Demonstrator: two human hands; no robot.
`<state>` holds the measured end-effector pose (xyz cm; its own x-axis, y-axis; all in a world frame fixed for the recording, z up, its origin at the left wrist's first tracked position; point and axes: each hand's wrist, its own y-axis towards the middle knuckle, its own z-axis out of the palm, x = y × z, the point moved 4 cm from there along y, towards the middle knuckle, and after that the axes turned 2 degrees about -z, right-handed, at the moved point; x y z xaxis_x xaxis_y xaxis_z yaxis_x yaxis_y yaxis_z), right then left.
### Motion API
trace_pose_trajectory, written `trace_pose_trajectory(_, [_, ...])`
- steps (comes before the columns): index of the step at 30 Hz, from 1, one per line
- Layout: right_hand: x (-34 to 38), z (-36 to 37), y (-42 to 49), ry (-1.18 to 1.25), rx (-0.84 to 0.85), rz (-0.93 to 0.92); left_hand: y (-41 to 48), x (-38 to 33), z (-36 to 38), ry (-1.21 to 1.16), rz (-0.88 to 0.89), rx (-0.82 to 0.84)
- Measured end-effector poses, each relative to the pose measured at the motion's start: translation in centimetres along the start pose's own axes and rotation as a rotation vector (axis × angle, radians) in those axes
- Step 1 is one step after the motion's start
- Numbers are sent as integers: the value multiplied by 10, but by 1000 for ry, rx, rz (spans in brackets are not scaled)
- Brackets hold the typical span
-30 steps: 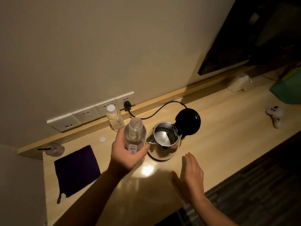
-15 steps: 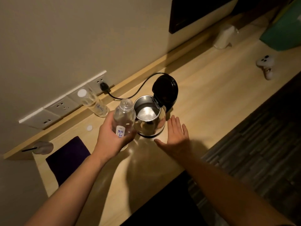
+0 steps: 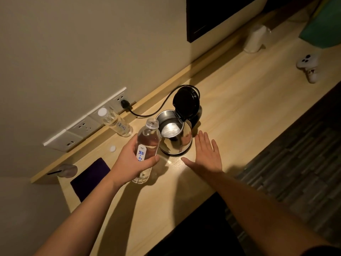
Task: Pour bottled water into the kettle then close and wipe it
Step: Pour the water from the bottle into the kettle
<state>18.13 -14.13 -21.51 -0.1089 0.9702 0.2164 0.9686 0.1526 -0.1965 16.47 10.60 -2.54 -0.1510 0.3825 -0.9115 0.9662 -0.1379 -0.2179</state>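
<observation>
A steel kettle stands on the wooden desk with its black lid hinged up. My left hand grips an uncapped clear water bottle, held upright just left of the kettle's mouth. Its white cap lies on the desk near the wall. My right hand is flat and open, fingers spread, beside the kettle's right front. A dark purple cloth lies at the desk's left end.
A second, capped bottle stands by the wall sockets; the kettle's black cord is plugged in there. A white controller, a white cup and a green bag sit far right. A dark screen hangs above.
My right hand came forward from the desk's front edge to beside the kettle. My left hand has kept hold of the bottle, still upright. The camera has shifted.
</observation>
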Motion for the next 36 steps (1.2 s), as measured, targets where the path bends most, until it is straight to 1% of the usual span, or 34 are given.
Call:
trace_pose_trajectory(4, [-1, 2, -1, 34, -1, 4, 2, 3, -2, 13, -53, 92])
trace_pose_trajectory(8, [-2, 3, -2, 27, -1, -8, 5, 16, -4, 1, -172, 149])
trace_pose_trajectory(15, [-3, 6, -1, -9, 28, -16, 4, 23, -3, -57, -281, 236])
trace_pose_trajectory(28, [-3, 5, 1, -22, 48, -15, 3, 26, -7, -98, -343, 266])
trace_pose_trajectory(36, [-2, 2, -1, -19, 49, -17, 3, 26, -9, -106, -359, 256])
